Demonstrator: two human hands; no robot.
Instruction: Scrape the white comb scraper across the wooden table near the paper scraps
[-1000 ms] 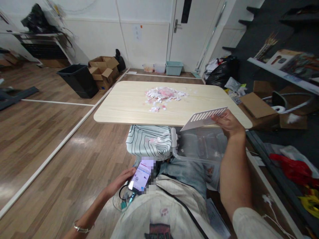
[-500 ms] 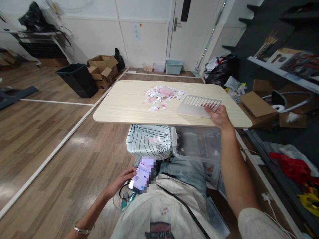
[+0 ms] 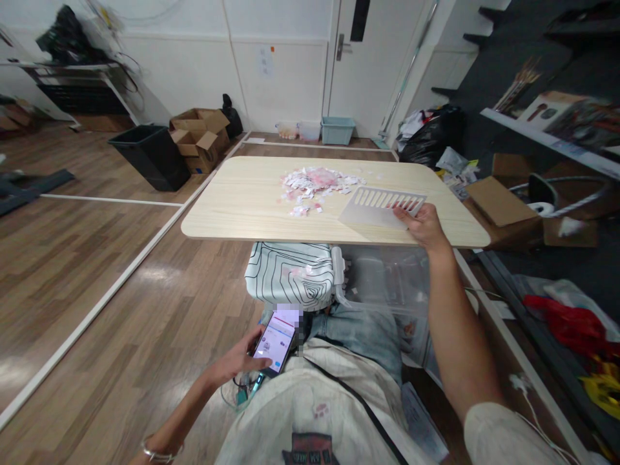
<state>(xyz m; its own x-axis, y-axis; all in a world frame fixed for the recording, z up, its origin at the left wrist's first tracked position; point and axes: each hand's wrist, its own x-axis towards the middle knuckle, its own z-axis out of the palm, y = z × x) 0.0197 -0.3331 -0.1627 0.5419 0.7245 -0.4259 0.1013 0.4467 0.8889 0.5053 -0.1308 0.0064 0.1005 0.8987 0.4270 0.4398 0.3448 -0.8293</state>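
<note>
My left hand (image 3: 241, 359) is closed around a smartphone (image 3: 277, 341) low over my lap, its thumb lying on the lit screen. Part of the screen is blurred into blocks. A cable plugs into the phone's lower end. My right hand (image 3: 425, 226) grips the right end of a thin pale flat board with a row of slots (image 3: 371, 215). That board is tilted over the near right part of the light wood table (image 3: 227, 206). Left of it lies a heap of small white and pink paper-like pieces (image 3: 317, 181), with a few scattered nearer me.
Under the table's near edge are a white bin with black wavy lines (image 3: 290, 274) and a clear plastic box (image 3: 382, 281). A black trash bin (image 3: 149, 157) and cardboard boxes (image 3: 201, 139) stand left. Another open carton (image 3: 506, 200) stands right.
My left thumb has come onto the lower part of the phone screen, and the hand has shifted around the phone. The slotted board has moved slightly left and changed tilt.
</note>
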